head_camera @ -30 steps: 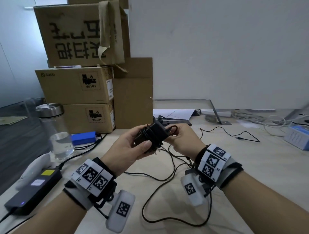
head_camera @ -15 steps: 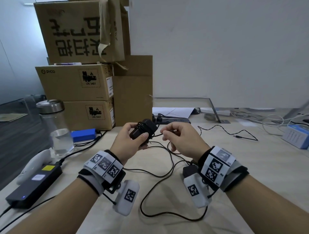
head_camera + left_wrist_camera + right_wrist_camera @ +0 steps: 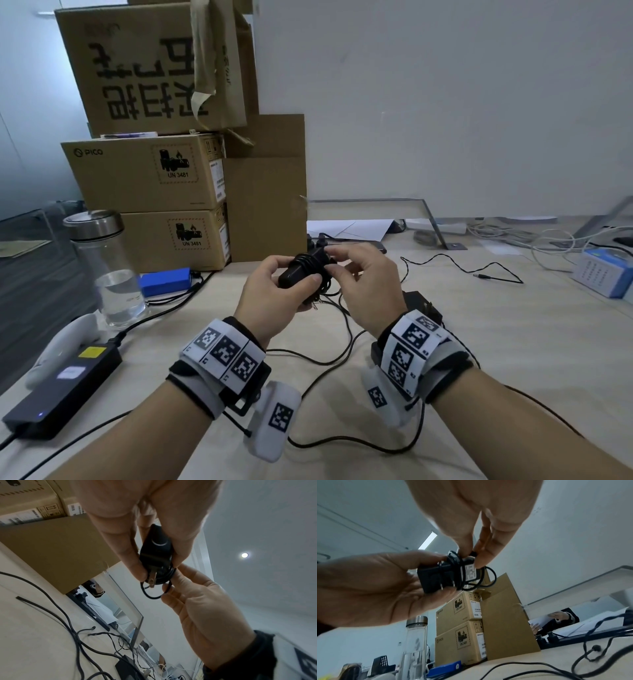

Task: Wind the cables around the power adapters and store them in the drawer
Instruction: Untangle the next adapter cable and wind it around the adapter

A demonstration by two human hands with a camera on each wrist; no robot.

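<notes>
My left hand (image 3: 291, 274) grips a small black power adapter (image 3: 308, 265) above the table, prongs pointing down. Its thin black cable (image 3: 458, 572) is wrapped round the body in several turns, and a short loop (image 3: 489, 577) hangs loose. At the adapter's far end my right hand (image 3: 334, 262) pinches the cable end between thumb and forefinger. A second black adapter (image 3: 419, 303) lies on the table behind my right wrist, its long cable (image 3: 329, 356) sprawled under my hands. No drawer is in view.
Stacked cardboard boxes (image 3: 154, 178) stand at the back left, with a water bottle (image 3: 109, 270) and a blue pack (image 3: 166, 281) in front. A black power brick (image 3: 65, 387) lies front left. A thin wire with a barrel plug (image 3: 479, 275) and white cables (image 3: 513, 236) lie right.
Half a second ago my right hand was off to the right of the adapter with cable in it; it has come back to the adapter's far end. My left hand has kept hold throughout.
</notes>
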